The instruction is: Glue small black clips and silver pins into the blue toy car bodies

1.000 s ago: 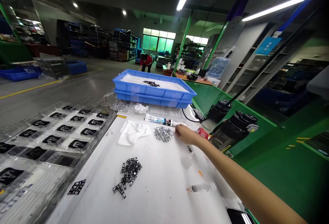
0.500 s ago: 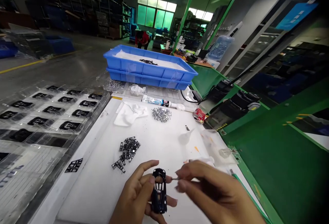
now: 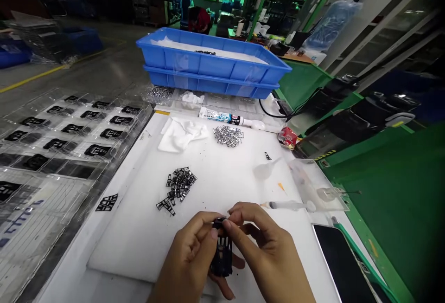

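Observation:
A small dark car body shell with window openings is held low in front of me, over the white foam sheet. My left hand grips it from the left, thumb on its upper part and fingers beneath. The thumb and index finger of my right hand pinch at the shell's top end; any small piece between them is hidden. To the left on the foam lies a pile of small black frames. Farther back are a heap of small silvery parts and a crumpled white cloth.
Blue stacked bins stand at the back. Trays of black parts fill the left. A glue tube, red box, syringe, phone and dark bottle lie around the right and back. A person in red is beyond.
My right hand has moved left onto the top of the car shell; the thin item at its fingertips is no longer visible. The view has shifted, bringing the phone and syringe into sight.

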Tool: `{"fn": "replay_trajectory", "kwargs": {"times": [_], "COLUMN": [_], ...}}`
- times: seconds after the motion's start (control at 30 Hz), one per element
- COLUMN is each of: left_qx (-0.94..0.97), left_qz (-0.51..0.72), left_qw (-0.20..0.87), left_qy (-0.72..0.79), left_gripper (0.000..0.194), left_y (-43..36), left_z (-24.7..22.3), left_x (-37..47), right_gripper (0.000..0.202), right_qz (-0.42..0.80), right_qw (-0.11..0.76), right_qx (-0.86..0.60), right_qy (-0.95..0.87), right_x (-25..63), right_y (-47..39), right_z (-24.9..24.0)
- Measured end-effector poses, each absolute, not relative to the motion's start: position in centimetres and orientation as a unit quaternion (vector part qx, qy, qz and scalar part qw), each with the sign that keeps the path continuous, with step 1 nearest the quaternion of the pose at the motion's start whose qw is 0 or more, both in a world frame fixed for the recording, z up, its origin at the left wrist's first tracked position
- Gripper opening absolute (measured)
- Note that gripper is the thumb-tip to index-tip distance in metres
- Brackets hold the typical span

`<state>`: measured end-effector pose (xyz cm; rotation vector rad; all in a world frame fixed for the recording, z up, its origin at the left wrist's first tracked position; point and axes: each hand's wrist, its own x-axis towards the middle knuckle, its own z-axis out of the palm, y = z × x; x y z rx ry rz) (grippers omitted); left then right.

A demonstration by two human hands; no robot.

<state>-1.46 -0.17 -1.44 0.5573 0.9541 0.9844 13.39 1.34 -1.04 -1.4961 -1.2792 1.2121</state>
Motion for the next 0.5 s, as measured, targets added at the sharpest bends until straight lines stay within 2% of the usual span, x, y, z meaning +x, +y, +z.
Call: {"fn": "replay_trajectory", "kwargs": {"times": [0.23, 0.37, 0.5], "left_qx": [0.312, 0.335, 0.332], "left_qz": [0.453, 0.451, 0.437], "left_qw": [0.639, 0.613, 0.633], "left_qy": [0.537, 0.556, 0.545], "left_gripper": [0.044, 0.043, 0.041], "left_y": [-1.2, -1.7, -1.4], "left_z": [-1.6, -1.9, -1.7], "left_x": [-0.7, -0.5, -0.7], "right_gripper": [0.042, 0.043, 0.045], "right_qz": [0.677, 0.680, 0.649], "right_qw": [0.380, 0.360, 0.368], "right_qx": [-0.528, -0.533, -0.572], "right_qy": [-0.345, -0.351, -0.340], "right_x": [12.3, 12.4, 11.7], "right_y": [0.2, -0.1, 0.0], "right_z": [-1.7, -0.3, 0.3]}}
